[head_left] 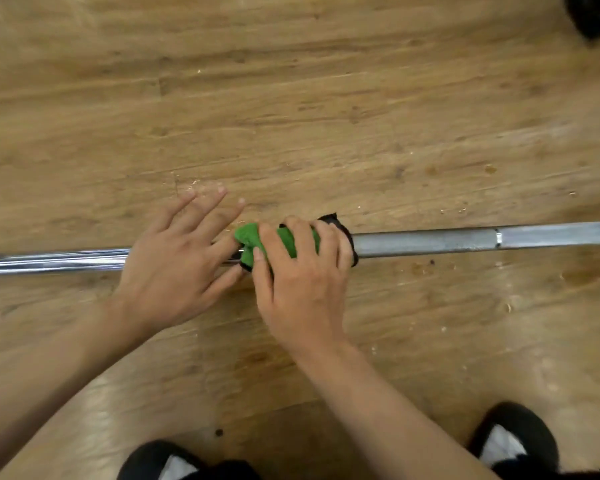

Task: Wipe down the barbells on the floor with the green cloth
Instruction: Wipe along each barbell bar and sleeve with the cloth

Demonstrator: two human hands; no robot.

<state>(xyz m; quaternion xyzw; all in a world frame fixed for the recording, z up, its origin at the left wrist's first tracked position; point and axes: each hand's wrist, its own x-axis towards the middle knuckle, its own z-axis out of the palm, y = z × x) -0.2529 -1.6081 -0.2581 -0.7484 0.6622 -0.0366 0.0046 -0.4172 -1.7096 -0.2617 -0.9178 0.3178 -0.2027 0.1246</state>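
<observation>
A barbell [430, 241] lies across the wooden floor [291, 98] from left to right. The right hand [298, 271] is closed around a green cloth [253, 240] wrapped on the bar at its middle. The left hand [177, 251] rests spread wide over the bar, just left of the cloth, fingertips touching it.
</observation>
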